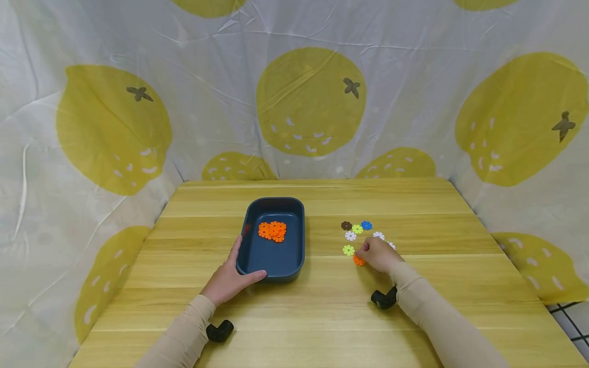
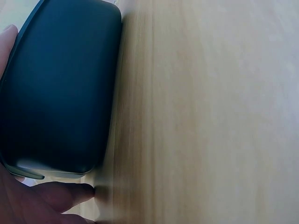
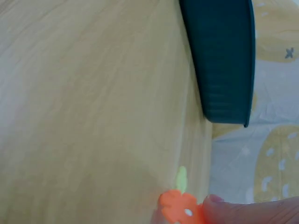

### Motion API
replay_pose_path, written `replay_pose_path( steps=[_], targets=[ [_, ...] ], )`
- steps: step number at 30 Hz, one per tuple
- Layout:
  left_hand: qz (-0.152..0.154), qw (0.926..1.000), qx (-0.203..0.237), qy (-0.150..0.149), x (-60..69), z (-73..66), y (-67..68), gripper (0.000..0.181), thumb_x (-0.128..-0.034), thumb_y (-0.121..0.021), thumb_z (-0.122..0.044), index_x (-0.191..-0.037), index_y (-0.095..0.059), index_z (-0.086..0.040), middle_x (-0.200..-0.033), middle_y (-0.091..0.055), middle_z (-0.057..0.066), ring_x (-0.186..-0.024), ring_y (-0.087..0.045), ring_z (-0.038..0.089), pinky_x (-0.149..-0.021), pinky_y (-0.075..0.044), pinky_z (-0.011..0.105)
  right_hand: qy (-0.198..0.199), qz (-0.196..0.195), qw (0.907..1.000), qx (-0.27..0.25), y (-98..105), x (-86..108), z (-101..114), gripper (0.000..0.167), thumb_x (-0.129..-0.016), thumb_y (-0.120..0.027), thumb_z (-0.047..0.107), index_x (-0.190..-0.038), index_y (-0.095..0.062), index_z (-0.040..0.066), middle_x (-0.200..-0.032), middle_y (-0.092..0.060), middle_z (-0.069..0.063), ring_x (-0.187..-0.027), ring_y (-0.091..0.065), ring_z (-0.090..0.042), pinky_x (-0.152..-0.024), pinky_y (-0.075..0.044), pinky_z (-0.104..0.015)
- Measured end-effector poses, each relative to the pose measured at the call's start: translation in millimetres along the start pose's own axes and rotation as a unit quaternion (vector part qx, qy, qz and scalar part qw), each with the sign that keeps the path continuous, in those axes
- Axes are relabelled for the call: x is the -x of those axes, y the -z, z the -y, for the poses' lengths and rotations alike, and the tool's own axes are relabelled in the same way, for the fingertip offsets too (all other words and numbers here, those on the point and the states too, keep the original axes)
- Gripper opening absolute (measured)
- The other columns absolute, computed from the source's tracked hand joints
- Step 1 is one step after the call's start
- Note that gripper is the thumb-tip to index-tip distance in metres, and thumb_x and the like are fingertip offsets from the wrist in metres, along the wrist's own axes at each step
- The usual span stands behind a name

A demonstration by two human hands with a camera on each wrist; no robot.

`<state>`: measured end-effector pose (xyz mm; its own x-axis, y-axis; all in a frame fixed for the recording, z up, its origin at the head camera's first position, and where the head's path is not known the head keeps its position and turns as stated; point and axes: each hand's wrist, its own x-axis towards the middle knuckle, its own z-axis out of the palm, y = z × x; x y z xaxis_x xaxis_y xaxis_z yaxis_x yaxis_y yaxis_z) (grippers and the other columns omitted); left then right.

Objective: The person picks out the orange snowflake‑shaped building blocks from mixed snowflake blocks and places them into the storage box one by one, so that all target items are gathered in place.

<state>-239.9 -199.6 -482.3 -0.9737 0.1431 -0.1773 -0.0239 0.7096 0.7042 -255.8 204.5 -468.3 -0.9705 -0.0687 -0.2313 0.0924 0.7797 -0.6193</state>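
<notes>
A dark blue rectangular tray stands left of the table's middle, with a pile of orange flower-shaped discs inside. My left hand holds the tray's near left corner, thumb at the near rim and fingers along the left side. To the right, my right hand pinches an orange flower-shaped disc between thumb and fingers. Around that hand lie loose discs: a brown disc, a blue disc, yellow-green discs and white discs. My hand partly hides one white disc.
The wooden table runs back to a lemon-print cloth, which also hangs at both sides. A black device shows at the left wrist, another black device at the right.
</notes>
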Motion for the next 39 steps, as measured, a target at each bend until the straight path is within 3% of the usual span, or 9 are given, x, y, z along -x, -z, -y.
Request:
replay_pose_path(
  steps=[7, 13, 15, 20, 21, 26, 33, 39],
  targets=[
    [0.003, 1.0, 0.004, 0.001, 0.2, -0.4, 0.5, 0.123, -0.0804, -0.076, -0.065, -0.164, 0.006, -0.028, -0.167, -0.022, 0.025, -0.143, -0.041, 0.05, -0.111, -0.039, 0.068, 0.03, 0.01, 0.9987, -0.041, 13, 0.1, 11, 0.028, -0.102, -0.061, 0.022, -0.08, -0.051, 0.008, -0.073, -0.046, -0.001, -0.058, -0.04, -0.014, -0.055, -0.035, -0.028],
    [0.002, 1.0, 0.007, -0.003, 0.7, -0.2, 0.9, 0.123, -0.0806, -0.076, -0.064, -0.164, 0.006, -0.028, -0.167, -0.021, 0.025, -0.144, -0.04, 0.05, -0.111, -0.039, 0.067, 0.061, 0.001, 0.997, -0.048, 32, -5.4, 37, 0.026, -0.104, -0.058, 0.022, -0.086, -0.05, 0.006, -0.075, -0.046, -0.003, -0.063, -0.039, -0.017, -0.058, -0.033, -0.029],
    [0.002, 1.0, 0.008, -0.004, 0.8, -0.2, 0.9, 0.122, -0.0807, -0.076, -0.063, -0.164, 0.006, -0.029, -0.167, -0.021, 0.025, -0.144, -0.039, 0.05, -0.111, -0.039, 0.067, 0.072, 0.0, 0.9959, -0.055, 38, -8.0, 48, 0.025, -0.105, -0.057, 0.021, -0.086, -0.05, 0.005, -0.079, -0.051, -0.004, -0.072, -0.054, -0.018, -0.058, -0.033, -0.03],
    [0.002, 0.9999, 0.01, -0.002, 1.0, -0.5, 0.8, 0.123, -0.0802, -0.076, -0.064, -0.164, 0.006, -0.03, -0.167, -0.021, 0.025, -0.144, -0.039, 0.051, -0.111, -0.039, 0.067, 0.09, -0.005, 0.9947, -0.049, 48, -15.5, 79, 0.024, -0.105, -0.058, 0.023, -0.089, -0.053, 0.006, -0.087, -0.06, -0.01, -0.079, -0.061, -0.023, -0.06, -0.037, -0.031],
    [0.001, 1.0, 0.009, -0.001, 1.0, -0.6, 0.7, 0.123, -0.08, -0.076, -0.065, -0.164, 0.006, -0.03, -0.167, -0.022, 0.025, -0.144, -0.039, 0.051, -0.11, -0.039, 0.067, 0.089, -0.005, 0.9949, -0.047, 49, -17.3, 85, 0.023, -0.104, -0.058, 0.024, -0.09, -0.054, 0.006, -0.087, -0.06, -0.01, -0.073, -0.057, -0.022, -0.06, -0.04, -0.03],
    [-0.002, 1.0, 0.007, 0.001, 1.0, 0.7, 0.1, 0.122, -0.0801, -0.076, -0.064, -0.164, 0.005, -0.03, -0.166, -0.023, 0.026, -0.143, -0.04, 0.052, -0.11, -0.04, 0.068, 0.094, 0.009, 0.9944, -0.045, 50, -26.6, 114, 0.024, -0.105, -0.058, 0.028, -0.094, -0.056, 0.006, -0.082, -0.054, -0.006, -0.056, -0.046, -0.017, -0.053, -0.043, -0.029],
    [-0.004, 0.9999, 0.013, 0.0, 0.5, 1.8, -1.3, 0.122, -0.0794, -0.077, -0.064, -0.164, 0.006, -0.033, -0.167, -0.022, 0.022, -0.146, -0.037, 0.05, -0.113, -0.037, 0.068, 0.146, -0.013, 0.9892, -0.001, 45, -46.4, 150, 0.025, -0.103, -0.061, 0.027, -0.087, -0.057, 0.008, -0.08, -0.052, -0.003, -0.062, -0.039, -0.017, -0.06, -0.035, -0.03],
    [-0.002, 0.9999, 0.015, 0.006, 0.1, -0.1, -1.0, 0.122, -0.079, -0.077, -0.065, -0.164, 0.005, -0.032, -0.168, -0.022, 0.022, -0.145, -0.039, 0.051, -0.112, -0.038, 0.067, 0.146, 0.014, 0.9888, -0.028, 27, -65.0, 175, 0.027, -0.103, -0.062, 0.025, -0.083, -0.055, 0.008, -0.075, -0.047, -0.003, -0.057, -0.037, -0.017, -0.055, -0.032, -0.029]
  ],
)
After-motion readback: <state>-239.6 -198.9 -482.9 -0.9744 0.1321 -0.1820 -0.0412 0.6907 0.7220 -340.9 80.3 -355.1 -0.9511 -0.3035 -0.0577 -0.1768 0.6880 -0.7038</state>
